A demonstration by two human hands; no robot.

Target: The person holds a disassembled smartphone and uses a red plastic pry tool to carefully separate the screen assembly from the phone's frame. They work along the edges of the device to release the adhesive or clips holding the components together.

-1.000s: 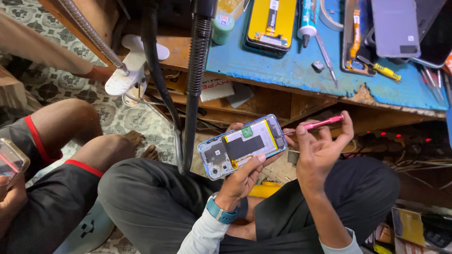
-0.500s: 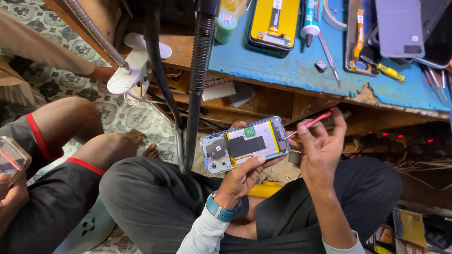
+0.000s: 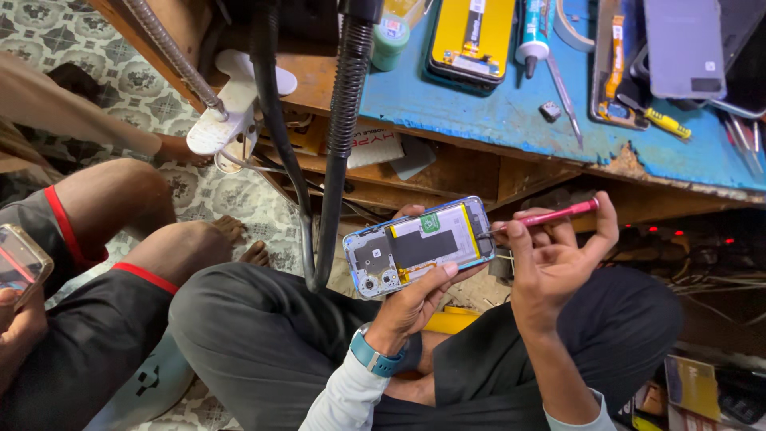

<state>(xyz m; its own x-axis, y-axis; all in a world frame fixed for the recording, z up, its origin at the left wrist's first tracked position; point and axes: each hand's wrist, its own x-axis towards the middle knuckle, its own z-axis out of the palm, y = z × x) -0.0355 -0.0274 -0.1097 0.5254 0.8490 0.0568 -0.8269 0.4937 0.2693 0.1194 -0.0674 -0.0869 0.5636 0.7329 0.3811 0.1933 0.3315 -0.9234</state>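
Worn blue-topped wooden workbench (image 3: pixel 495 120) ahead. Left hand (image 3: pixel 419 299) grasps opened blue-framed phone with exposed black battery (image 3: pixel 419 246); right hand (image 3: pixel 558 259) pinches slim pink screwdriver (image 3: pixel 546 216), tip at phone's edge.

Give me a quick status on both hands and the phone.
Left hand holding opened phone. Right hand holding pink screwdriver, tip at phone's edge. Nothing blocking.

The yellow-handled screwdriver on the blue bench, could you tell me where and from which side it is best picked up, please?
Probably by the yellow handle, taken from above. The yellow-handled screwdriver lies flat on the blue bench, its thin shaft pointing toward the opened phone frame beside it, so the thicker handle end has more free room around it.
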